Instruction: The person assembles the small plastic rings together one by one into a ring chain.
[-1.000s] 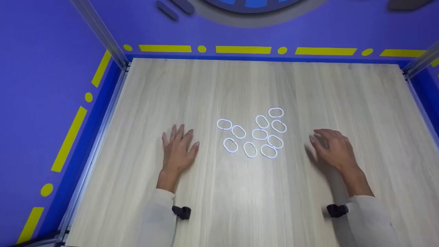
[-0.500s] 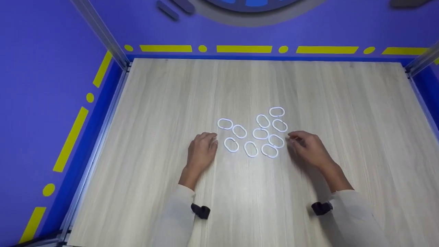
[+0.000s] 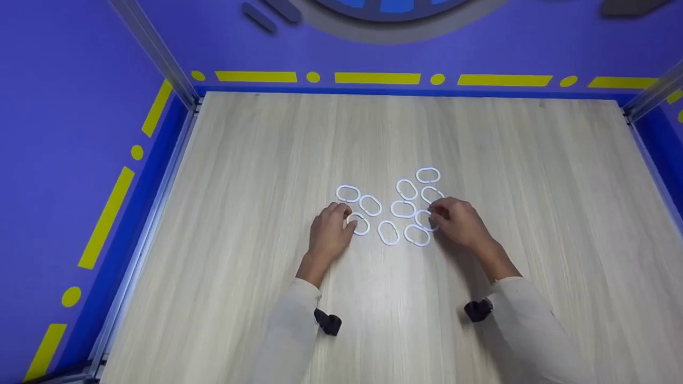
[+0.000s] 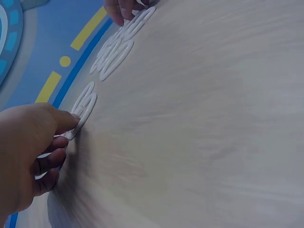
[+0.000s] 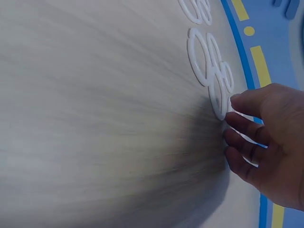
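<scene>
Several white oval split rings lie flat on the wooden table [image 3: 395,298], like open chain links. At the left of the group, my left hand [image 3: 330,232] pinches the edge of a split ring [image 3: 366,230] with thumb and curled fingers. In the left wrist view its thumb overlaps the near end of that ring [image 4: 89,110]. My right hand [image 3: 460,221] reaches over the right side of the group. Its thumb and fingertips, bent but slightly apart, are right at the end of another split ring [image 3: 418,217], seen also in the right wrist view as a ring [image 5: 212,97].
Between the hands lie more rings, among them a front ring [image 3: 398,234] and a far ring [image 3: 428,168]. Blue walls with yellow marks [image 3: 378,78] enclose the table's back and sides. A black wrist camera sits on each sleeve [image 3: 293,320].
My left hand has moved right and curled its fingers, from lying spread on the table to the nearest ring. My right hand has moved left to the rings, which show little movement.
</scene>
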### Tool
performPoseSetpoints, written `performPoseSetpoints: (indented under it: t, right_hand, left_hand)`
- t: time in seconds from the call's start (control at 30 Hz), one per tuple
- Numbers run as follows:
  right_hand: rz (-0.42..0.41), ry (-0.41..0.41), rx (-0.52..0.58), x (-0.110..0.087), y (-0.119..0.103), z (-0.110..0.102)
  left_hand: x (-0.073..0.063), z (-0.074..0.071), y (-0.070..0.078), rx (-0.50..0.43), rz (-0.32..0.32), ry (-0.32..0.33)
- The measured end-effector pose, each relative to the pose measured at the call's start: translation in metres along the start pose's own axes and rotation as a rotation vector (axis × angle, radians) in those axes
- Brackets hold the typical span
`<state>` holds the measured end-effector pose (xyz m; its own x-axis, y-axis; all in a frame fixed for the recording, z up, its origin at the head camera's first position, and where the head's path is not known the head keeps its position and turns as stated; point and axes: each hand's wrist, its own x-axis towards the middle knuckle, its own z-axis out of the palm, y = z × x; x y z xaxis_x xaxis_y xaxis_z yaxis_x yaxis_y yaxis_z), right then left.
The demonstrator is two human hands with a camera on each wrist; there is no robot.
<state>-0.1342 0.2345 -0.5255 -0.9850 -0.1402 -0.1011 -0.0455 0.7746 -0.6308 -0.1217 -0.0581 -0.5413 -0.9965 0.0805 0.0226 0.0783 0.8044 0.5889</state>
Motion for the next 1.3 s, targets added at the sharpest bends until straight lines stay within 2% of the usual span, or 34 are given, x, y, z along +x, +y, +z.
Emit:
performPoseSetpoints:
  t: [0.1,0.2,0.47,0.73,0.87,1.03,1.3]
  right_hand:
    - [0.021,-0.006,-0.010,0.002,0.001,0.002]
    - [0.033,-0.001,-0.018,0.005,0.001,0.003]
    - [0.047,0.005,-0.040,0.007,-0.001,0.003]
    - [0.063,-0.016,-0.089,0.008,-0.001,0.004]
    - [0.058,-0.021,-0.093,0.008,0.000,0.005]
    - [0.031,0.014,-0.066,0.006,0.006,0.007]
    - [0.003,0.065,0.063,0.005,0.013,0.007]
  left_hand:
    - [0.001,0.002,0.001,-0.029,-0.029,-0.008]
    - [0.002,0.002,0.001,-0.051,-0.029,0.001]
    - [0.002,0.002,0.003,-0.051,-0.062,0.024]
    - [0.002,0.000,0.005,-0.040,-0.051,-0.001]
    - [0.002,-0.001,0.003,-0.118,-0.073,-0.012]
    - [0.002,-0.003,-0.001,-0.250,-0.085,-0.005]
    - [0.001,-0.005,-0.002,-0.324,-0.086,-0.007]
